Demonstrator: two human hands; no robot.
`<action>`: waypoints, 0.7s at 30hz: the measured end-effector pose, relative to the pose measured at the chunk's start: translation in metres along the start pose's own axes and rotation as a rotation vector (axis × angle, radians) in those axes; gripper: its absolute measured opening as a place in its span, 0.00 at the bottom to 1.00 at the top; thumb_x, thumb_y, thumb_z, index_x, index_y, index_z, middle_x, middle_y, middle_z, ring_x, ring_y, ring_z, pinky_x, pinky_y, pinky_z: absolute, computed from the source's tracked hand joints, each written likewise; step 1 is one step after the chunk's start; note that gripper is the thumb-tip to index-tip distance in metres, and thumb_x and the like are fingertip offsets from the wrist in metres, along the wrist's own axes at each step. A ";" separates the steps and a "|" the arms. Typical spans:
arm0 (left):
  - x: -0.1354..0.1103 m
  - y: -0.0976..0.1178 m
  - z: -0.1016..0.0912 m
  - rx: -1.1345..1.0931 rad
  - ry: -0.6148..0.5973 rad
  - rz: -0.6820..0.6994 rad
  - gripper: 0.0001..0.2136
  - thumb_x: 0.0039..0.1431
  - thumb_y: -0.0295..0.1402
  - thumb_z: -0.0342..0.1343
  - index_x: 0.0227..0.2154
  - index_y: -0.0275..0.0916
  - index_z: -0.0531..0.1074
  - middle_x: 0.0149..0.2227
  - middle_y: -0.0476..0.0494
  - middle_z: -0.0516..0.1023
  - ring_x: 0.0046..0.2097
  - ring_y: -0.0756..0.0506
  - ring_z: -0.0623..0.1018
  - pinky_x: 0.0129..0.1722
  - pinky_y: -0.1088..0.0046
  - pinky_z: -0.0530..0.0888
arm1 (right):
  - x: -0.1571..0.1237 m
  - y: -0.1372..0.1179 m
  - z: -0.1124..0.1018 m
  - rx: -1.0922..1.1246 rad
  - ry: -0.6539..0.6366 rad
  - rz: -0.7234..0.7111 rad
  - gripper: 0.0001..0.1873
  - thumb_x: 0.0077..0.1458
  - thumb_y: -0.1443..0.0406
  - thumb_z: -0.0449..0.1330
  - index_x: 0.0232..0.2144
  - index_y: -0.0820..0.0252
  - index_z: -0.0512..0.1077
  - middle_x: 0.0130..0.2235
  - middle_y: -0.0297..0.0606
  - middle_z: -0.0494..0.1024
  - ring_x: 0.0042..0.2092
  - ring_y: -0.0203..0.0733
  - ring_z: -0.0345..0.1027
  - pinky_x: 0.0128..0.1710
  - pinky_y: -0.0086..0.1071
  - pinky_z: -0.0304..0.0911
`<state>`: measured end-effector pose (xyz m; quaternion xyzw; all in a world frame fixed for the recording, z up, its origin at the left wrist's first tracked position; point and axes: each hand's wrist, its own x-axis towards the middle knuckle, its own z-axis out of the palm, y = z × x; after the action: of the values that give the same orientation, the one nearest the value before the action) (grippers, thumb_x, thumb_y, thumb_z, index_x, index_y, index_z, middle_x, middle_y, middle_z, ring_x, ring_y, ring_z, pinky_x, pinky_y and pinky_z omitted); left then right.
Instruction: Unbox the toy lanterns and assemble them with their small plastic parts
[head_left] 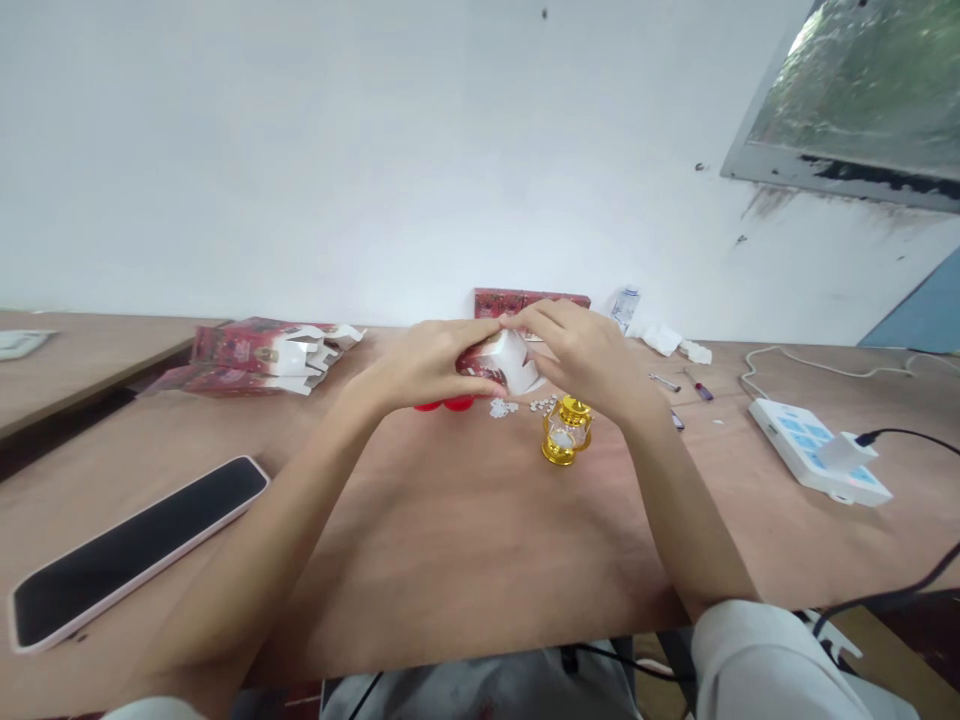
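Held up over the far middle of the table is a small red and white cardboard box (510, 360). My left hand (439, 360) grips it from the left, thumb below and fingers along the top. On the other side my right hand (574, 350) has its fingertips at the white end flaps, which stand partly raised. Just under my right hand a small gold lantern (567, 432) with a clear middle stands upright on the table. Red round pieces (459, 403) show beneath my left hand, and small whitish pieces (502, 407) lie scattered beside them.
Flattened red boxes (255, 355) lie at the left, a phone (142, 550) nearer me. More red boxes (525, 300) stand against the wall. At right are crumpled tissue (664, 338), a screwdriver (699, 386) and a white power strip (817, 450) with cables.
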<state>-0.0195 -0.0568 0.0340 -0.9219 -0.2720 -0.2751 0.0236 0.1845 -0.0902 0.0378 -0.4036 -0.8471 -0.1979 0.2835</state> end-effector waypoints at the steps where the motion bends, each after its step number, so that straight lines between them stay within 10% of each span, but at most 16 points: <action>1: 0.000 0.001 0.000 -0.013 -0.003 -0.001 0.24 0.49 0.50 0.57 0.44 0.40 0.71 0.31 0.48 0.77 0.28 0.49 0.72 0.28 0.75 0.65 | 0.000 0.003 0.000 0.017 0.006 -0.022 0.14 0.54 0.71 0.53 0.42 0.56 0.71 0.43 0.41 0.76 0.43 0.48 0.67 0.39 0.39 0.62; 9: -0.001 0.005 -0.004 -0.091 -0.032 0.004 0.18 0.56 0.41 0.54 0.48 0.44 0.70 0.22 0.53 0.75 0.22 0.53 0.68 0.24 0.78 0.64 | -0.002 0.018 -0.008 0.391 -0.010 -0.038 0.14 0.59 0.68 0.49 0.43 0.52 0.71 0.42 0.35 0.76 0.44 0.40 0.69 0.43 0.37 0.63; 15: -0.003 -0.005 0.001 -0.100 0.265 -0.042 0.13 0.58 0.40 0.50 0.27 0.40 0.76 0.13 0.55 0.60 0.17 0.55 0.57 0.19 0.77 0.58 | -0.003 0.010 -0.012 0.690 0.057 0.097 0.22 0.54 0.58 0.57 0.51 0.55 0.64 0.42 0.37 0.76 0.43 0.40 0.71 0.42 0.35 0.66; 21: -0.005 -0.004 -0.006 -0.373 0.176 -0.120 0.18 0.50 0.50 0.56 0.28 0.38 0.75 0.22 0.49 0.73 0.24 0.50 0.71 0.22 0.75 0.67 | -0.004 0.010 -0.011 0.665 0.174 0.112 0.11 0.50 0.56 0.61 0.33 0.56 0.73 0.37 0.36 0.76 0.41 0.41 0.70 0.36 0.35 0.65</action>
<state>-0.0281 -0.0567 0.0355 -0.8649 -0.2677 -0.4009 -0.1401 0.1979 -0.0927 0.0449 -0.3166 -0.8144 0.0710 0.4811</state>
